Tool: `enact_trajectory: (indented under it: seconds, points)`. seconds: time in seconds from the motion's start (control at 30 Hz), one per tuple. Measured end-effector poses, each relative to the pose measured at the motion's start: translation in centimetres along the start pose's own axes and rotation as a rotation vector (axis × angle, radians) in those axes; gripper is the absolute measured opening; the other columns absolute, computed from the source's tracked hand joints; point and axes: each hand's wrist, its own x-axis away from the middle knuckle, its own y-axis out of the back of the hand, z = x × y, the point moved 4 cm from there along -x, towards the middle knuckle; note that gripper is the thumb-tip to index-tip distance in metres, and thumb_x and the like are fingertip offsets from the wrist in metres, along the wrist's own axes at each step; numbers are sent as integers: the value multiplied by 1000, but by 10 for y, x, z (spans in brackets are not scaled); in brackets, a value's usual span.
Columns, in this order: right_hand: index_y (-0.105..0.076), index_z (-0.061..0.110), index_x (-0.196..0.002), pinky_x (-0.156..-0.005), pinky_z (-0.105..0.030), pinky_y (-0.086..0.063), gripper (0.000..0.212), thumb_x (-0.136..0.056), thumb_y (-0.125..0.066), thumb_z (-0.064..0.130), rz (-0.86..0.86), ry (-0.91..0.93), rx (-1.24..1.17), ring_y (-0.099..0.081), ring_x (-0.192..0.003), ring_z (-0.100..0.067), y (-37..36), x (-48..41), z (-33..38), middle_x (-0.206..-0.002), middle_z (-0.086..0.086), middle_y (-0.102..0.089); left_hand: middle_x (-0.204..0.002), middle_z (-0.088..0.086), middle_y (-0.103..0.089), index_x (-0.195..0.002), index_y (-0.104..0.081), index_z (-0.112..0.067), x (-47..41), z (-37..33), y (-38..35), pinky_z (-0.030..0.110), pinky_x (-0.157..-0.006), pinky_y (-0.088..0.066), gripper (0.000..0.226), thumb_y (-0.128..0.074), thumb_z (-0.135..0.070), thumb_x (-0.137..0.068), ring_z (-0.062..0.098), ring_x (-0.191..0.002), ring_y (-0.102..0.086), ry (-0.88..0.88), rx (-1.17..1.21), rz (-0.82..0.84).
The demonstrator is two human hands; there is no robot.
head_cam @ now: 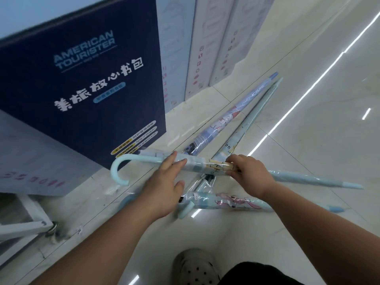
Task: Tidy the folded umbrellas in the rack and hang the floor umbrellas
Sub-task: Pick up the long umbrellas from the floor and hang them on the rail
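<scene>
Floor [308, 140]: glossy pale tiles with streaks of reflected light.
Navy display panel [82, 89]: upright at left, printed "AMERICAN TOURISTER" over white Chinese characters.
Pale printed panels [216, 48]: upright in a row behind the navy one, along the floor's edge.
White rack frame [26, 223]: lower left corner, on a caster [53, 226].
Light-blue umbrella [203, 164]: plastic-wrapped, lying crosswise over the others, hook handle at left near the navy panel, tip at far right.
Pale green umbrella [251, 120]: on the floor, angled away, passing under the light-blue umbrella.
Lavender umbrella [232, 114]: on the floor just beside the pale green one, tip pointing away.
Pink-patterned umbrella [232, 202]: on the floor nearest the feet, wrapped in plastic.
Left hand [164, 182]: fingers laid fairly straight across the light-blue umbrella near its handle end, thumb spread apart below.
Right hand [250, 173]: fingers curled round the canopy of the light-blue umbrella, gripping it.
Grey clog [195, 266]: bottom centre, perforated toe.
</scene>
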Motion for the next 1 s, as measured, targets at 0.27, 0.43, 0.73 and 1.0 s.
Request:
enact_trajectory:
  seconds: [0.27, 0.43, 0.73, 1.0]
  points:
    - [-61, 25, -112, -68, -27, -45, 20, -94, -69, 29, -44, -17, -173, -54, -80, -17, 44, 45, 48, -90, 9, -60, -108, -8, -51, -139, -58, -33, 51, -22, 43, 32, -94, -47, 44, -61, -23, -97, 6, -93, -54, -98, 84, -262]
    - [-61, 26, -107, -68, -23, -44, 16, -94, -69, 30, -72, -21, -242, -56, -80, -9, 84, 75, 92, -89, 9, -62, -85, -12, -65, -136, -60, -35, 87, -47, 76, 21, -80, -54, 40, -61, -21, -98, -4, -72, -61, -110, 283, -336]
    - [-59, 30, -107, -73, -28, -48, 16, -95, -68, 27, -41, -152, -367, -59, -83, -13, 185, 144, 146, -91, 7, -64, -94, -15, -72, -146, -39, -53, 154, -130, 119, 16, -76, -49, 56, -56, -24, -101, -4, -85, -66, -83, 457, -199]
    - [-58, 33, -103, -65, -27, -43, 13, -95, -67, 26, -51, -223, -478, -51, -73, -14, 332, 205, 193, -83, 4, -58, -128, -24, -55, -136, -37, -69, 228, -252, 205, 8, -89, -44, 64, -57, -21, -101, -2, -110, -61, -123, 569, -54]
